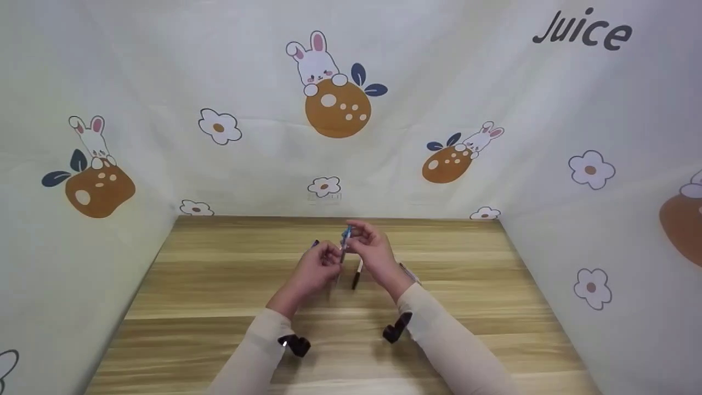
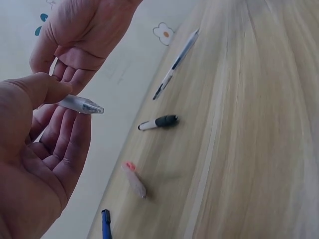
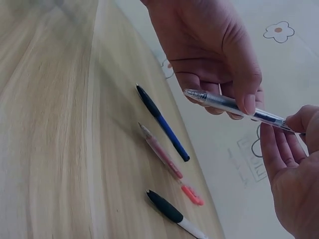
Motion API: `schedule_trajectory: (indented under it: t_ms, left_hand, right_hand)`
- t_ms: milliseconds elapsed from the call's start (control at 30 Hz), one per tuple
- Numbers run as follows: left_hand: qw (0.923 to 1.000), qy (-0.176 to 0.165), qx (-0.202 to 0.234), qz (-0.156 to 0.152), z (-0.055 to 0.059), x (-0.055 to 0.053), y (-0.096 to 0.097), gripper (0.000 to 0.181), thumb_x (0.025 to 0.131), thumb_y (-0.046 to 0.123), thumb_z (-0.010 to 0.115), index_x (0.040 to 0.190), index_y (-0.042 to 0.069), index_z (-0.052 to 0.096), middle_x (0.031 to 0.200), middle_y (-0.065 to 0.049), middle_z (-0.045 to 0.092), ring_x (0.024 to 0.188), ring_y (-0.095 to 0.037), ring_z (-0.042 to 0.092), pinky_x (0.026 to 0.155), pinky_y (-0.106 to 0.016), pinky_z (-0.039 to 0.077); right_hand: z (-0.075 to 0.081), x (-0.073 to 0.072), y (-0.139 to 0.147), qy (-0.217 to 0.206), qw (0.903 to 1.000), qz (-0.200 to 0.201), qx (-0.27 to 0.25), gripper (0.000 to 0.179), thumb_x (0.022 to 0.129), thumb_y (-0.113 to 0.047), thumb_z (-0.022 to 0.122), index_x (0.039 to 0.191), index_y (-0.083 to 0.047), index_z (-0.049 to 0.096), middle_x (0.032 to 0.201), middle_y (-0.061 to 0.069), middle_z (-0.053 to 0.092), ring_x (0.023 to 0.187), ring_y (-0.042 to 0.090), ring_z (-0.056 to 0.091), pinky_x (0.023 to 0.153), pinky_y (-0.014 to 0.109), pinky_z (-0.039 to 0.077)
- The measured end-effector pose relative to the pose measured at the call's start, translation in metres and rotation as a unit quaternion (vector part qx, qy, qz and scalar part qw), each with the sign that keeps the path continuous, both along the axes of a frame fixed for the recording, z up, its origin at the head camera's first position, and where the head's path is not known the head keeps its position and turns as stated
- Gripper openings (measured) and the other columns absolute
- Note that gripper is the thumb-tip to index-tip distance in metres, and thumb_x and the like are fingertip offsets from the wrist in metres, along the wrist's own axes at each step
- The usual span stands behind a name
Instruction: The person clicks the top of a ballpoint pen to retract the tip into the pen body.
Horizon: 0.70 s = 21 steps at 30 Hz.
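A clear-barrelled pen [image 3: 224, 103] with a pointed see-through tip is held up above the table between both hands. My left hand [image 1: 318, 267] pinches its barrel between thumb and fingers, the tip sticking out past them in the left wrist view. At the other end, where blue shows in the head view, my right hand [image 1: 377, 257] grips the pen with thumb and fingertips. Part of the barrel is hidden behind the fingers.
Below the hands, several pens lie apart on the wooden table [image 1: 219, 296]: a blue pen [image 3: 167, 132], a red pen [image 3: 162, 153], a white pen with a black grip [image 2: 158, 122] and a clear pen [image 2: 177, 63]. Printed cloth [image 1: 252, 164] hangs around the table.
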State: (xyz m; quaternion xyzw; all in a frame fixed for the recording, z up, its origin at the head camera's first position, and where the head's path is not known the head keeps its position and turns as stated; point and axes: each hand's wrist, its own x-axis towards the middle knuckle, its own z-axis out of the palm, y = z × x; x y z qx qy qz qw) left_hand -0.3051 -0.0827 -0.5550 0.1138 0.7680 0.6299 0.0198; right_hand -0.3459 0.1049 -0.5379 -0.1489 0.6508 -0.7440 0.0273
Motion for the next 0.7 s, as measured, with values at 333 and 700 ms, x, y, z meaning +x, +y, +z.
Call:
schedule_trajectory:
  t_ms: [333, 700]
  left_hand:
    - [0.9977, 0.014, -0.064, 0.021, -0.001, -0.005, -0.018, 0.021, 0.092, -0.005, 0.075, 0.109, 0.006, 0.068, 0.101, -0.007, 0.069, 0.093, -0.021, 0.067, 0.083, -0.034, 0.058]
    - [0.9919, 0.019, -0.117, 0.046, -0.003, -0.010, -0.041, 0.021, 0.092, -0.004, 0.074, 0.109, 0.008, 0.071, 0.100, -0.006, 0.070, 0.092, -0.022, 0.067, 0.082, -0.038, 0.058]
  right_hand:
    - [-0.010, -0.007, -0.023, -0.035, 0.9986, -0.035, -0.015, 0.043, 0.097, 0.013, 0.069, 0.139, 0.002, 0.069, 0.108, 0.010, 0.073, 0.094, 0.018, 0.074, 0.088, 0.038, 0.066]
    - [-0.023, -0.014, -0.048, -0.080, 0.9948, -0.054, -0.033, 0.041, 0.099, 0.009, 0.069, 0.137, -0.005, 0.071, 0.108, 0.009, 0.072, 0.092, 0.021, 0.077, 0.082, 0.036, 0.065]
